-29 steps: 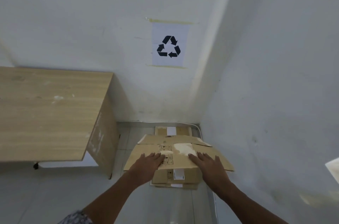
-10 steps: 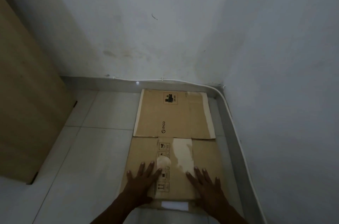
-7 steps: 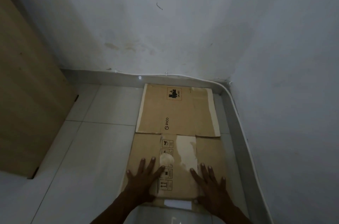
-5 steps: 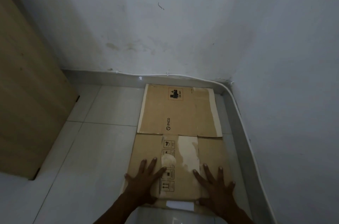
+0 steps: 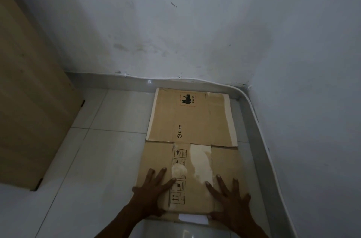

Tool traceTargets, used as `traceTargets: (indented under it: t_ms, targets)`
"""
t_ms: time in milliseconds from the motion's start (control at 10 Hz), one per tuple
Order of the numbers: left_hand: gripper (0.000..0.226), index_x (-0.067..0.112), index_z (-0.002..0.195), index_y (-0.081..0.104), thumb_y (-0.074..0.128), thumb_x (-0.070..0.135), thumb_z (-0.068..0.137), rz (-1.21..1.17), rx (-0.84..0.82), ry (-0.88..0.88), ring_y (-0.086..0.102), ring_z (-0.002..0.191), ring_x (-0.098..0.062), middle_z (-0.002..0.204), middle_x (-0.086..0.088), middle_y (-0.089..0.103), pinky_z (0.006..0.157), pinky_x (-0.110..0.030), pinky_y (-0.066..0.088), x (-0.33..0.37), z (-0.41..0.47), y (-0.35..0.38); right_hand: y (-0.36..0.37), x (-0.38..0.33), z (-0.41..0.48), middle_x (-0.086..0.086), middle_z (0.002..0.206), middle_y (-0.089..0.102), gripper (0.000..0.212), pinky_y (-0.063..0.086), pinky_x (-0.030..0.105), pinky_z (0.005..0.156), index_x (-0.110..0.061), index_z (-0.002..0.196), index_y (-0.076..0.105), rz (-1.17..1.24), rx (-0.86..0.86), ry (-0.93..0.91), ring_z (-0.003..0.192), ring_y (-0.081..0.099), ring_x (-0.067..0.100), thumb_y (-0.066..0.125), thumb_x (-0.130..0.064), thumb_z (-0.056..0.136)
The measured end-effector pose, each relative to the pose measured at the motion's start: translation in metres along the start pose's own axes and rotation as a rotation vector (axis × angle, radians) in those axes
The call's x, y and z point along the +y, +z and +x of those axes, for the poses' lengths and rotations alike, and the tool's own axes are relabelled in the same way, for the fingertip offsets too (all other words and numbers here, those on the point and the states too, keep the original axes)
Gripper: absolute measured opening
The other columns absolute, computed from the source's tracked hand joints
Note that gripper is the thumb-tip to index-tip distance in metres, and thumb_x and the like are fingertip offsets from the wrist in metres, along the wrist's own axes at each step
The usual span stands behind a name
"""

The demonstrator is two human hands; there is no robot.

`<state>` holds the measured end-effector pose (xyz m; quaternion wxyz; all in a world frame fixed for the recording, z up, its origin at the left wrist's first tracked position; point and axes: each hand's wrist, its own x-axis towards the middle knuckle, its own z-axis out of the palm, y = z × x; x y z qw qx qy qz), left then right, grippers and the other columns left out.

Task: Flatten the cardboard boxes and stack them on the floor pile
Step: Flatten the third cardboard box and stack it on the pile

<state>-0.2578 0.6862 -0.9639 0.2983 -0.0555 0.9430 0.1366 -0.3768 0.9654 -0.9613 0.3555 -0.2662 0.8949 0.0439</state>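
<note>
A flattened brown cardboard box (image 5: 193,175) with printed handling symbols and a torn pale patch lies on the tiled floor near the room corner. It overlaps a larger flat sheet of cardboard (image 5: 191,118) marked PICO, which reaches toward the back wall. My left hand (image 5: 152,193) presses flat on the near left part of the top box, fingers spread. My right hand (image 5: 228,196) presses flat on its near right part, fingers spread too. A white label (image 5: 193,218) shows at the box's near edge between my wrists.
A wooden cabinet side (image 5: 29,101) stands at the left. White walls meet in a corner at the right, with a grey skirting (image 5: 259,140) and a white cable (image 5: 195,79) along their base. Bare floor tiles (image 5: 101,159) lie left of the cardboard.
Since 2.9 s ago the box came down onto the floor pile and the view dropped low. In the last second my right hand slid right and spread wider.
</note>
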Motion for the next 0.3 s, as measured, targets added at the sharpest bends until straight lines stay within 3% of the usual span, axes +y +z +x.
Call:
traceTargets:
  t_ms: [100,200,300]
  targets:
    - [0.119,0.070,0.105,-0.045,0.070,0.057,0.076,-0.004,-0.027,-0.035,-0.025,0.144,-0.038,0.156,0.006,-0.034,0.100,-0.082,0.018,0.008,0.001,0.003,-0.002,-0.003,0.000,-0.017,0.157,-0.029,0.099,0.005,0.079,0.102,-0.067,0.135,-0.018,0.002,-0.023,0.016,0.141,-0.028,0.045,0.055,-0.080,0.069]
    - [0.118,0.056,0.138,-0.028,0.073,0.052,0.077,-0.007,-0.073,-0.098,-0.023,0.145,-0.038,0.158,0.003,-0.031,0.098,-0.085,0.010,0.018,0.002,0.000,-0.010,-0.009,-0.004,-0.012,0.159,-0.026,0.100,0.001,0.079,0.102,-0.062,0.142,-0.012,0.024,-0.057,0.041,0.141,-0.025,0.047,0.058,-0.075,0.071]
    - [0.105,0.042,0.151,-0.011,0.066,0.057,0.081,-0.013,-0.094,-0.095,-0.015,0.147,-0.041,0.162,-0.004,-0.020,0.104,-0.080,0.010,0.032,-0.007,-0.018,-0.026,-0.028,-0.013,-0.005,0.161,-0.022,0.099,-0.002,0.074,0.106,-0.051,0.149,-0.007,0.031,-0.033,0.033,0.144,-0.020,0.045,0.058,-0.071,0.077]
